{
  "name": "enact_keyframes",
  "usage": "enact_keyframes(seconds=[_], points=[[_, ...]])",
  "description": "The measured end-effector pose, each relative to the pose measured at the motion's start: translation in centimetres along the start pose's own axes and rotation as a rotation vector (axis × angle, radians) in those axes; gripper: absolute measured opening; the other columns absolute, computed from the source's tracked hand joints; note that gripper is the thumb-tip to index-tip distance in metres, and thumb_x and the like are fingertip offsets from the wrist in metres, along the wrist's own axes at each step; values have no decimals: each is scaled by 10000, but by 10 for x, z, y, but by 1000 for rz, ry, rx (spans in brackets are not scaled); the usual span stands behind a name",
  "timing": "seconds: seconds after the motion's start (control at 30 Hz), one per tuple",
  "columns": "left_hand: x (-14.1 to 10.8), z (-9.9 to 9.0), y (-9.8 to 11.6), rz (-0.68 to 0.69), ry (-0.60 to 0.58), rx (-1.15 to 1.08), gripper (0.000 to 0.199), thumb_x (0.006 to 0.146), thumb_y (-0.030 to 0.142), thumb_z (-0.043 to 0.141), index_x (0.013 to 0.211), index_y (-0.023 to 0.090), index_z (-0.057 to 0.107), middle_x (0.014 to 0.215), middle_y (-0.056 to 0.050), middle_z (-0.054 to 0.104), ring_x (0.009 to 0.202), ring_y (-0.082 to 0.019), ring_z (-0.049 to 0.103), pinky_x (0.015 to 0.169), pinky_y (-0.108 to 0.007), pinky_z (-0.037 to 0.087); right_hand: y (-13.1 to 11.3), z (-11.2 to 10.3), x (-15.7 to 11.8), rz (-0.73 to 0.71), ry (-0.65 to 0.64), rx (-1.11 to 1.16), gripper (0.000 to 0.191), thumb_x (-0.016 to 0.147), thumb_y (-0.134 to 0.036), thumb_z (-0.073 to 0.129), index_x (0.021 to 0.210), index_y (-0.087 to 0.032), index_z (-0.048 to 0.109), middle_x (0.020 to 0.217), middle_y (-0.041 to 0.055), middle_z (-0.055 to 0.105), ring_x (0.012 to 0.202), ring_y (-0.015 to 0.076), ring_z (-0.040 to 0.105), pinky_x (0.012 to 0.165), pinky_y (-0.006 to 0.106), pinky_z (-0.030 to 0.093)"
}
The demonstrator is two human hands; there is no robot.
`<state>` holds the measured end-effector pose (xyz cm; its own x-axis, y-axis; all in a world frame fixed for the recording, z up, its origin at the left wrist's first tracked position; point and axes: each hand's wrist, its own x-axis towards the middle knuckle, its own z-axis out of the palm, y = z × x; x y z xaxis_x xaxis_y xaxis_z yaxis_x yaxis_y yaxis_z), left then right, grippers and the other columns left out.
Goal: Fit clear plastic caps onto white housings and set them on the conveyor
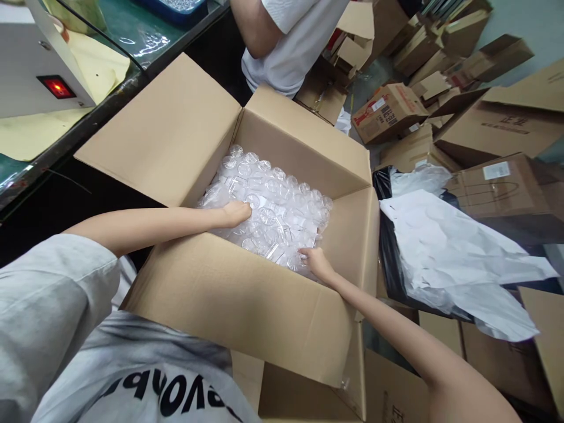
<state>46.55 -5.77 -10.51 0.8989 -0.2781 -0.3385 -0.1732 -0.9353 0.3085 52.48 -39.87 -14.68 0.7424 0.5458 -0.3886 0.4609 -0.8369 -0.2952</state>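
Note:
Inside an open cardboard box (247, 294) lies a layer of clear plastic with rows of round, bubble-like shapes (277, 200); whether it is one sheet or separate pieces is hard to tell. Pale sheet-like patches show among the rounds. My left hand (238, 214) reaches over the near side and is closed on the plastic at its left part, the fingertips mostly hidden. My right hand (318, 263) comes in over the near right corner, its fingers bent round the plastic's near right edge. The box flaps stand folded outward.
A co-worker in a white shirt (295, 41) stands beyond the box. At left, a machine with a lit red switch (56, 87) sits on a green-topped table (145, 35). White plastic sheeting (453, 247) lies at right over a black bag; several cartons (390, 111) are piled behind.

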Motion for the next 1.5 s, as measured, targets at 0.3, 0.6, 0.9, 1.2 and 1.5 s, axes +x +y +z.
enact_keyframes(seconds=[0.3, 0.6, 0.9, 1.2, 1.5], points=[[-15, -35, 5, -73, 49, 50, 432, 855, -10, 422, 1234, 131, 575, 1056, -158, 744, 945, -255, 713, 743, -305, 492, -5, -23, 3, 40, 182, 79, 65, 782, -164, 626, 735, -169, 671, 697, 29, 712, 675, 188, 656, 672, 293, 506], [-13, -61, 6, 25, 81, -74, 322, 810, 89, 518, 1064, 162, 701, 983, -94, 757, 897, -227, 682, 723, -273, 451, -22, -57, -2, -38, 219, 193, 81, 646, -238, 576, 663, -199, 645, 650, 8, 694, 653, 210, 636, 659, 270, 459], [-13, -101, 1, -2, 95, -248, 299, 802, 133, 514, 1031, 112, 705, 935, -63, 728, 819, -169, 655, 704, -234, 452, -18, -85, -12, -51, 327, 290, 141, 661, -343, 577, 661, -207, 612, 694, 39, 694, 693, 229, 625, 677, 303, 452], [-17, -126, 17, 28, 36, -455, 271, 742, 149, 556, 962, 115, 711, 828, -71, 678, 738, -179, 610, 684, -283, 439, -58, -104, -15, -168, 387, 326, 107, 669, -327, 587, 692, -228, 617, 793, 43, 732, 794, 259, 687, 751, 340, 492], [-14, -130, 18, 22, 58, -416, 279, 749, 194, 559, 967, 126, 719, 800, -59, 682, 734, -178, 625, 661, -273, 443, -76, -113, -10, -198, 524, 443, 85, 637, -302, 586, 675, -232, 615, 753, 21, 721, 776, 247, 682, 765, 354, 512]])
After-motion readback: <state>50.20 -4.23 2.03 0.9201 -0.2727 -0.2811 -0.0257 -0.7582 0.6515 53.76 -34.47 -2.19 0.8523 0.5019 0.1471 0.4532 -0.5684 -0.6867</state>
